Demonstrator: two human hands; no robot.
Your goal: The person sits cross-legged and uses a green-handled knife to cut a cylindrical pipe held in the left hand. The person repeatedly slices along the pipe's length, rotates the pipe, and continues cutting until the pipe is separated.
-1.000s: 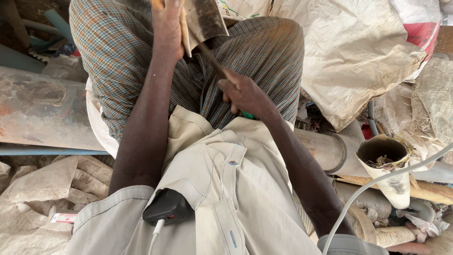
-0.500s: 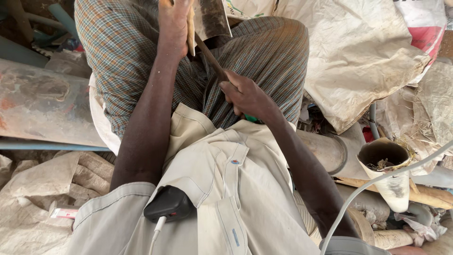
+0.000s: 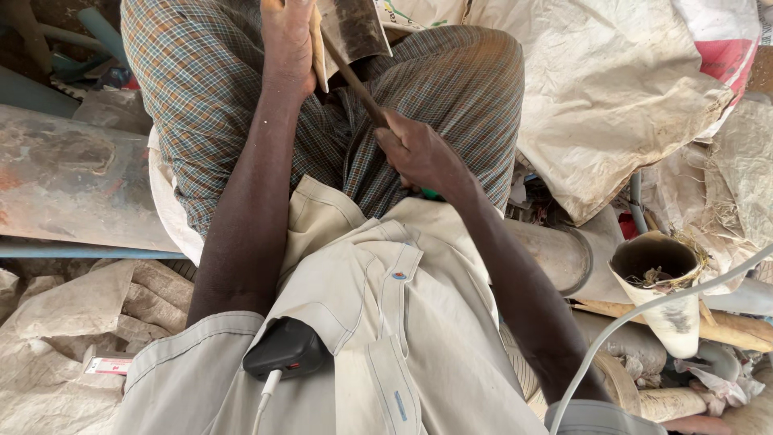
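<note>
I look straight down my own chest and lap. My left hand [image 3: 288, 44] reaches out over my left knee, fingers pressed together and wrapped around a thin pale strip of wood [image 3: 319, 50], holding it upright at the top edge of the view; the strip's upper end runs out of frame. My right hand [image 3: 419, 151] sits lower, over the gap between my thighs, clenched in a fist around the dark wooden handle [image 3: 354, 79] of a tool. That handle slants up and to the left from my fist to a flat, dull metal blade [image 3: 358, 28], which lies just beside the strip, touching or nearly touching it; I cannot tell which.

Both hands work above my checked cloth wrap [image 3: 451, 105], which covers both legs. My beige shirt [image 3: 378, 322] fills the lower middle, with a small black device [image 3: 287, 348] clipped at the chest and a white cable leaving it.

To my right lies a crumpled whitish sack [image 3: 620, 97], a grey pipe [image 3: 547, 254] and a white tube end [image 3: 656, 278] with debris inside. To my left sits a rusty metal sheet [image 3: 72, 185].
</note>
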